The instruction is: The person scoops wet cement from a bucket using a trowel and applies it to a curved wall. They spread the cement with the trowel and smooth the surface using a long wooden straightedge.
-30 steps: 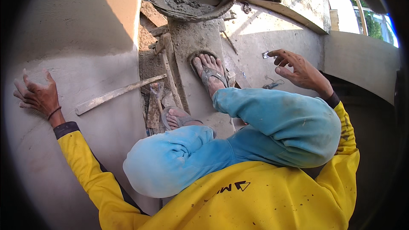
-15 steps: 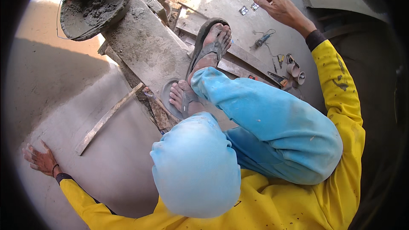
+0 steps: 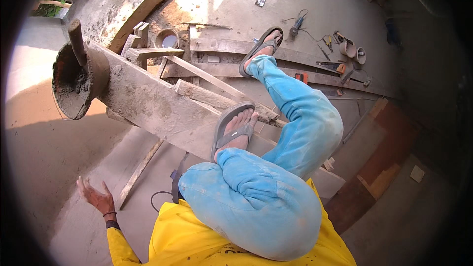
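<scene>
My left hand (image 3: 101, 200) is open, its fingers spread against the smooth grey plastered wall (image 3: 143, 216). A narrow wooden strip (image 3: 140, 172) leans on that wall just beside it. My right hand is out of view. One sandalled foot (image 3: 236, 130) stands on a mortar-caked plank (image 3: 143, 101); the other foot (image 3: 262, 49) reaches toward the boards beyond. At the plank's far end, a mortar-crusted bucket (image 3: 98, 71) is tipped toward me, with a thick round handle (image 3: 76, 42) sticking out of it.
Loose timbers (image 3: 217, 96) lie beside the plank. Long boards (image 3: 221, 45) cross the floor, near a pot of pale liquid (image 3: 167, 39). To the right are an angle grinder (image 3: 294, 28), a handsaw (image 3: 332, 66) and round containers (image 3: 347, 49). Brown panels (image 3: 364, 182) lie lower right.
My view has shifted, and my right hand has left it. One foot has stepped off toward the boards on the right. My left hand is still at the wall, nearer the wooden strip.
</scene>
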`<state>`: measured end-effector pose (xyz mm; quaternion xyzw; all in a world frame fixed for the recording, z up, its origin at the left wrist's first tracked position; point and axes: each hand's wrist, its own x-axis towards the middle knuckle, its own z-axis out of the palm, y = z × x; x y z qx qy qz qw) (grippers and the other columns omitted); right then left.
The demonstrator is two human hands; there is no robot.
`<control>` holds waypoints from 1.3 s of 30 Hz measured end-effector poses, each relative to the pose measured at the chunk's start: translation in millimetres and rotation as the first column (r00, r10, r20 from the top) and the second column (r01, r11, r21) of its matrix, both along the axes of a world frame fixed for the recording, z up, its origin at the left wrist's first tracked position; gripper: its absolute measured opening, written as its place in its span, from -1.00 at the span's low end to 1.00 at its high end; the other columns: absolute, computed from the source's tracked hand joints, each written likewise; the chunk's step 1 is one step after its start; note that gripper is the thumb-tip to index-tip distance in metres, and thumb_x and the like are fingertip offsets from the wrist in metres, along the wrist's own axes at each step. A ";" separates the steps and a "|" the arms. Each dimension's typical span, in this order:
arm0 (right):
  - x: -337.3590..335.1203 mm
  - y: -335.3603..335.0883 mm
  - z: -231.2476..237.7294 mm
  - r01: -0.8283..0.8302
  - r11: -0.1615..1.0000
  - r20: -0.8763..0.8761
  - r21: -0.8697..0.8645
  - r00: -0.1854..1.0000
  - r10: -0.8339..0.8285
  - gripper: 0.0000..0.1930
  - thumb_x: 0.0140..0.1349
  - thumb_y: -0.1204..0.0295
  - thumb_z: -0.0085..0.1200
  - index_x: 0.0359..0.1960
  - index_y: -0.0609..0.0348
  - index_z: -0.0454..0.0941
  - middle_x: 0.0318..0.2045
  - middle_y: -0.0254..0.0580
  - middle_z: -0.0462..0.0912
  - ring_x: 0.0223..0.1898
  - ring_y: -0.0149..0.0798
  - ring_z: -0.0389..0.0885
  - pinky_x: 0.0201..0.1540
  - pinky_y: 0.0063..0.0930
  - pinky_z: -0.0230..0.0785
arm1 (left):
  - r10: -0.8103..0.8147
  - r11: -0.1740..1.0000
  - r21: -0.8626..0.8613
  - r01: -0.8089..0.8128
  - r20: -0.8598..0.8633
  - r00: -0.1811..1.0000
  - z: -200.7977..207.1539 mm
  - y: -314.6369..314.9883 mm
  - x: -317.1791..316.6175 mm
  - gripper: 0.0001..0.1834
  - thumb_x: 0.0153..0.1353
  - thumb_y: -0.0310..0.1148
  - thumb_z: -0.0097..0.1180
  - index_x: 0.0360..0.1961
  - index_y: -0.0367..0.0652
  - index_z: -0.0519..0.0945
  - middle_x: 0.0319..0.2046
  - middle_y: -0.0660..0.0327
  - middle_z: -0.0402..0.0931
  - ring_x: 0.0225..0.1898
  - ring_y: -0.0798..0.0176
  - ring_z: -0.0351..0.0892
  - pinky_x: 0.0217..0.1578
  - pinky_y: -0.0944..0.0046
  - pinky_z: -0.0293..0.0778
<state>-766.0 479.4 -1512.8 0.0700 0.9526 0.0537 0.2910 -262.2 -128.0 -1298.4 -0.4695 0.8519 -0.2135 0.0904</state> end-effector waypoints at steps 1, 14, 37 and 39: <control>12.4 -23.1 2.1 0.051 0.999 -0.023 0.000 0.998 -0.051 -0.28 0.29 -0.04 0.17 0.36 0.11 0.33 0.30 0.11 0.34 0.38 0.11 0.21 0.29 0.41 0.06 | -0.024 0.969 0.239 0.070 -0.192 0.981 -5.1 17.3 -85.2 -0.45 0.23 -0.29 0.28 0.21 -0.17 0.44 0.53 0.03 0.06 0.59 -0.08 -0.06 0.52 -0.10 -0.08; 41.9 33.9 -38.8 0.018 0.993 0.470 -0.116 0.882 0.039 -0.07 0.27 0.00 0.21 0.54 -0.12 -0.11 0.55 0.10 -0.11 0.56 0.38 -0.35 0.27 0.87 -0.36 | -0.715 0.380 0.824 0.421 -0.027 0.698 -210.1 57.0 -405.7 -0.05 0.16 0.02 0.26 0.52 0.05 0.16 0.50 0.13 0.11 0.54 -0.14 -0.03 0.54 -0.31 -0.29; -575.0 -215.7 -265.2 -0.626 0.770 0.377 -0.127 0.688 0.621 -0.63 0.43 0.11 0.05 0.09 0.06 0.51 -0.05 0.01 0.55 0.05 0.05 0.51 0.10 0.09 0.37 | -0.257 0.299 0.953 -0.038 0.119 0.959 -168.6 54.5 -445.4 -0.16 0.17 0.06 0.32 0.44 0.06 0.36 0.51 0.25 0.18 0.56 0.06 0.03 0.54 -0.21 -0.15; -677.5 -248.1 -253.6 -0.735 0.678 0.328 0.005 0.642 0.693 -0.65 0.44 0.10 0.05 0.05 0.07 0.55 -0.11 0.00 0.61 0.00 0.02 0.58 0.07 0.03 0.43 | 0.183 0.447 0.878 -0.168 0.094 0.979 -187.3 59.0 -483.5 -0.36 0.20 -0.02 0.32 0.26 -0.03 0.51 0.39 0.19 0.35 0.51 0.06 0.14 0.53 -0.20 -0.12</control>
